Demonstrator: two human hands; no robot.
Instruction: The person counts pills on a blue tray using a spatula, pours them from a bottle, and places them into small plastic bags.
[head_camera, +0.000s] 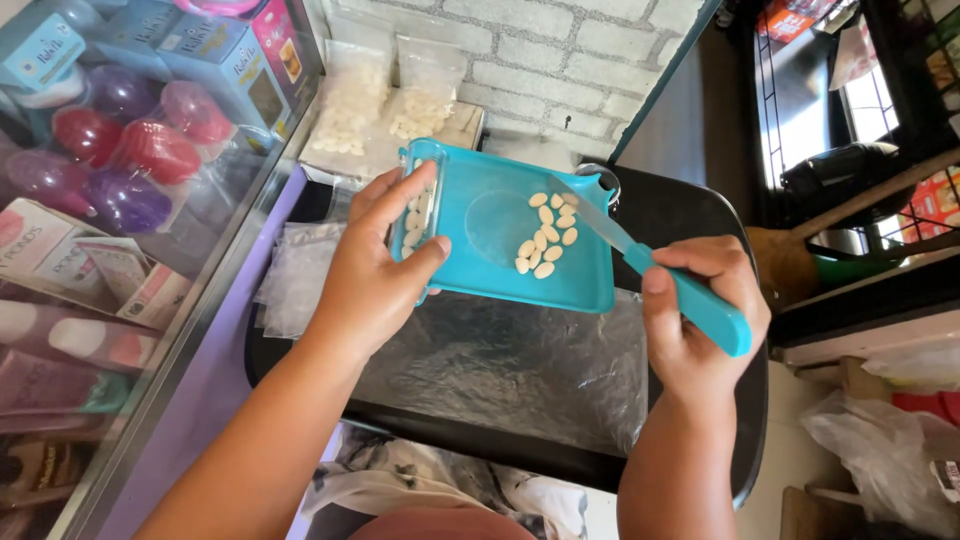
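My left hand (375, 270) grips the left edge of a teal pill-counting tray (500, 265), held tilted above a black stool. Several white oval tablets (546, 238) lie in a loose cluster on the tray's flat part, and a few more sit in the side channel (412, 222) under my left fingers. My right hand (700, 320) holds a teal-handled spatula (665, 275); its thin clear blade rests on the tray near the upper right of the tablet cluster.
A clear plastic sheet (510, 365) covers the black stool seat (690, 215). Bags of white tablets (385, 110) lie by a brick wall. A glass display case (130, 180) of boxed goods stands at left. Small empty plastic bags (295, 275) sit beside it.
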